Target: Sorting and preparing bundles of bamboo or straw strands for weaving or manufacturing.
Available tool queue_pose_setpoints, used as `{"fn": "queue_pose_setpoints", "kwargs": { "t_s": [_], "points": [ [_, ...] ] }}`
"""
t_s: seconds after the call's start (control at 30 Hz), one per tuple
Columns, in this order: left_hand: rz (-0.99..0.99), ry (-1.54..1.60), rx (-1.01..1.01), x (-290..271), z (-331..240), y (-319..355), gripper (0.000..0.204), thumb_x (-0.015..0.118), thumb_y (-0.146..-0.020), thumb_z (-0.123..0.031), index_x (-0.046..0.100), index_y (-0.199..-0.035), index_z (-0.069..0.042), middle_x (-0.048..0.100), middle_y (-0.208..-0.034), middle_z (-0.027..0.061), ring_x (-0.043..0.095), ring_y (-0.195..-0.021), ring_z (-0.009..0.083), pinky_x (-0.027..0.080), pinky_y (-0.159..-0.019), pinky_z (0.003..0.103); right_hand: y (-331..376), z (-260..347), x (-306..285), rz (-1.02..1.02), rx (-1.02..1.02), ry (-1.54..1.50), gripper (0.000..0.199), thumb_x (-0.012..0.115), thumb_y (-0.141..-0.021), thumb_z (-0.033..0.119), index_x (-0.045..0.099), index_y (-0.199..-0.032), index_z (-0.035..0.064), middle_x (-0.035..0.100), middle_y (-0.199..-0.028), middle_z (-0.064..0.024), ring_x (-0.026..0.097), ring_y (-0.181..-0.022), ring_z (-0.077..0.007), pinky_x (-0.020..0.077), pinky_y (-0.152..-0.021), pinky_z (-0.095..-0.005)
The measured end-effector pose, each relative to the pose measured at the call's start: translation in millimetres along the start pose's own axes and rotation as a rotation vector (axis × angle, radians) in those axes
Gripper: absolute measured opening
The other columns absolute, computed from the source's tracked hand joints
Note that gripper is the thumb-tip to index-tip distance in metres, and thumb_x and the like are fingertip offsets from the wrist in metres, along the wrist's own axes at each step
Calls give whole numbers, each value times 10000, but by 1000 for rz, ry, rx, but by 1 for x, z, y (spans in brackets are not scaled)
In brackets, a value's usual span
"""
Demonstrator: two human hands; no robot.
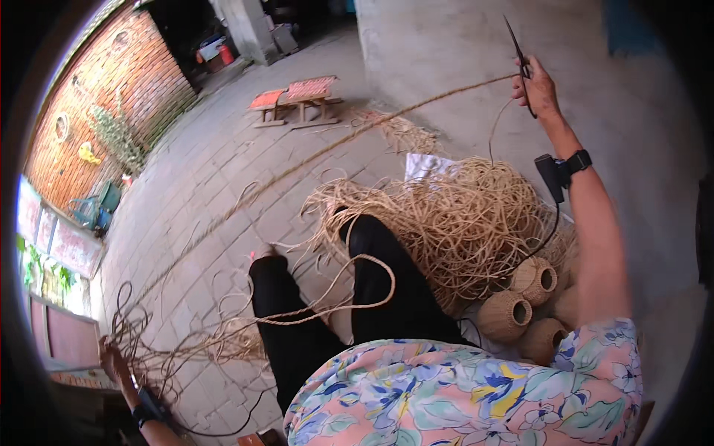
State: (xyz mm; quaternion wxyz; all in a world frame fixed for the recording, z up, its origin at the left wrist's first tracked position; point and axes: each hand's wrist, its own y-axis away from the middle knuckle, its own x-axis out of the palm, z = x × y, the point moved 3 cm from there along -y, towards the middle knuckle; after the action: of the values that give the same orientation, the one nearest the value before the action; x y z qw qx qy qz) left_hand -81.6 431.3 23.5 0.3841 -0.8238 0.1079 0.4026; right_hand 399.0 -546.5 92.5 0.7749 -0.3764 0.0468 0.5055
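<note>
My right hand [537, 91] is raised at the far right, closed on a pair of dark, pointed scissors [515, 39] and on one end of a tan twisted cord. This long cord [357, 134] stretches taut across the picture to my left hand [113, 362], low at the far left. The left fingers are closed around a bunch of loose cord loops [132, 331]. More cord [327, 316] trails in slack curves over my black-trousered legs. Right of my knees lies a large tangled heap of cord [476, 223].
Several round woven pots [506, 316] sit beside the heap at my right. Ahead on the paved floor stand low wooden stools [309, 89] with red tops. Loose fibres [401, 134] lie near the wall. A brick wall [119, 82] rises at the far left.
</note>
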Motion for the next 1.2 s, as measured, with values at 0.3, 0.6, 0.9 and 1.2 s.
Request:
{"fn": "queue_pose_setpoints", "kwargs": {
  "t_s": [0.3, 0.6, 0.9, 1.2],
  "points": [
    [108, 381, -294, 63, 53, 19, 356, 555, -858, -314, 568, -1189, -183, 596, -926, 77, 561, -721, 170, 491, -527, 332, 6, -43, -86, -341, -62, 392, 407, 699, -742, 204, 526, -1106, 143, 646, -998, -101, 615, -963, -292, 472, -793, -392],
    [267, 725, -334, 136, -15, 67, 482, 648, -813, -371, 569, -1206, -103, 551, -923, 34, 502, -747, 143, 445, -552, 281, 47, -111, -123, -74, 286, 972, 383, 508, -808, 167, 481, -1187, 123, 634, -1008, -214, 586, -975, -413, 464, -808, -490],
    [359, 574, 15, 50, -123, 109, 280, 583, -868, -77, 586, -1147, -55, 611, -913, -25, 429, -606, 43, 347, -481, 203, 150, -106, 100, 319, -8, 319, 239, 565, -831, 179, 543, -1058, 108, 637, -862, -207, 617, -849, -389, 467, -696, -460],
    [460, 591, -65, 16, -287, 159, 171, 587, -838, -83, 572, -1007, -68, 464, -711, -55, 373, -636, 40, 313, -545, 227, 248, 105, 243, 690, -274, -543, 408, 651, -793, 108, 515, -1178, 105, 633, -882, -64, 615, -787, -170, 499, -697, -310]
  ]
}}
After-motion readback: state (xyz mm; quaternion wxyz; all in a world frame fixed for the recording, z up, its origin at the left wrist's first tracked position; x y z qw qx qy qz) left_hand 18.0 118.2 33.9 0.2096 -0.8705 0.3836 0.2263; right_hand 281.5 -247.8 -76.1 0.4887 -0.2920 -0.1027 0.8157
